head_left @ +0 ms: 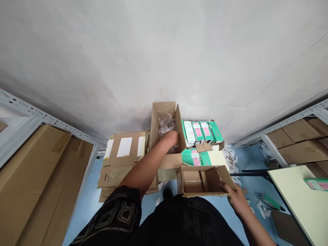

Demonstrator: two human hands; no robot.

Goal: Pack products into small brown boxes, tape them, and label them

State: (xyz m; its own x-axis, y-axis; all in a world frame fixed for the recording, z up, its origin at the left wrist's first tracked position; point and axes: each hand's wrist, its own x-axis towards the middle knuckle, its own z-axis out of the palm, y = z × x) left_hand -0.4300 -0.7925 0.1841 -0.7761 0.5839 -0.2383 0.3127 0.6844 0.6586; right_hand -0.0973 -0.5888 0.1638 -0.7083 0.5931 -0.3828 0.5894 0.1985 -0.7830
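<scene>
My left hand [172, 139] reaches down into a tall open cardboard carton [164, 106], beside clear plastic wrap [165, 122] lying inside. Its fingers are hidden, so whether they hold anything does not show. In my right hand [234, 195] is a small open cardboard box [193, 186], gripped by its right end with the thumb over the edge. The box's opening faces up toward me and its visible inside holds nothing. Just beyond it lie green-and-white packets with pink panels [197, 130], several standing in a row and others flat [191, 158].
Flattened cardboard [123, 167] is stacked left of the carton. Large cartons [36, 177] stand on a metal rack at far left. More boxes [303, 136] fill a rack at right, near a pale tabletop [294, 198]. Paper scraps [230, 157] litter the blue floor.
</scene>
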